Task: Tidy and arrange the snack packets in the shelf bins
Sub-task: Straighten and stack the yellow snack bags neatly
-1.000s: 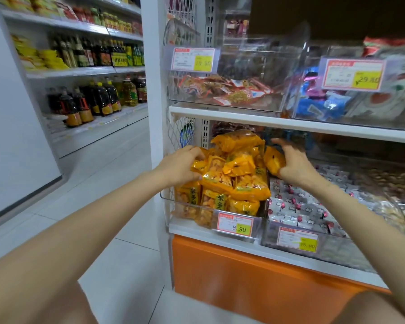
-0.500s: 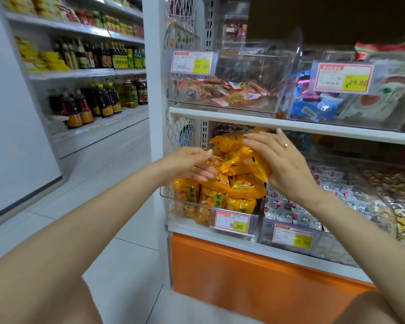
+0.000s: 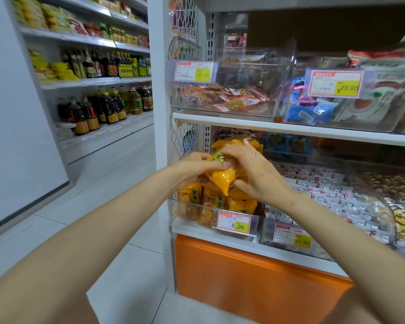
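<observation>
The right hand [image 3: 258, 177] and left hand [image 3: 193, 168] clamp one orange packet [image 3: 220, 180] from either side. Just below them stands the clear bin [image 3: 185, 222] of matching packets [image 3: 241, 205]. The held packet is roughly upright, its lower corner pointing down into the bin.

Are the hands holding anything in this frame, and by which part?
Both hold one orange snack packet: the left hand grips its left side, and the right hand grips its right side and top.
</observation>
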A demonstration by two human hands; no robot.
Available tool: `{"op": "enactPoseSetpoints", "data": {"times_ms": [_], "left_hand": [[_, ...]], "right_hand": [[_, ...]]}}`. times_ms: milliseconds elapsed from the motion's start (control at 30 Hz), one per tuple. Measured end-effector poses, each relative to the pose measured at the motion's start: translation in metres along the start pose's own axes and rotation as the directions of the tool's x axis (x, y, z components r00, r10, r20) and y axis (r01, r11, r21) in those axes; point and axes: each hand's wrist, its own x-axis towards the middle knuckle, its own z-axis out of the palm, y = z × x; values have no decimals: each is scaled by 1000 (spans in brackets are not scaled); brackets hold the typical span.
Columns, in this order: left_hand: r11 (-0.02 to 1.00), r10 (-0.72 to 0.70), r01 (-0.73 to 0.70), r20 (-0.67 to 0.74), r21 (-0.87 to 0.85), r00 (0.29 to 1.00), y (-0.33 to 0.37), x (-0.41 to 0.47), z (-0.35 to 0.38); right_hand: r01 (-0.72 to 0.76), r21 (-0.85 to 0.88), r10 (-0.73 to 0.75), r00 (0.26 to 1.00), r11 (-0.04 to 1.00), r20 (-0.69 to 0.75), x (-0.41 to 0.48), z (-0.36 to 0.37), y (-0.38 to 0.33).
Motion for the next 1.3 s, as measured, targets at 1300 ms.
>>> {"op": "enactPoseSetpoints", "data": {"times_ms": [1300], "left_hand": [[396, 674, 63, -336, 916, 658, -1, 20, -34]], "right_hand": [[-467, 115, 443, 878, 877, 184, -22, 22, 58]]}}
